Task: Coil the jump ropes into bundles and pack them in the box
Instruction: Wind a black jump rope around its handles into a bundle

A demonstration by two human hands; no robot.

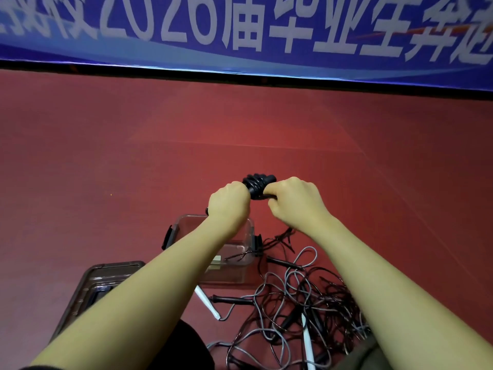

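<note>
Rope bundle (257,186) — black, tightly coiled, gripped between both hands

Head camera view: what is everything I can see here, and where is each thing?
bundle: one, black rope wound round handles, held up between both hands.
box: one, clear with dark latches, open on the floor below the hands.
lid: one, dark tinted, on the floor left of the box, partly under the left forearm.
loose ropes: a tangle, count unclear, black and grey cords with black and white handles, on the floor right of and in front of the box.
floor: red.
banner: one, blue with white characters, along the top.
left hand: grips the bundle's left end.
right hand: pinches the cord at the bundle's right side.
</note>
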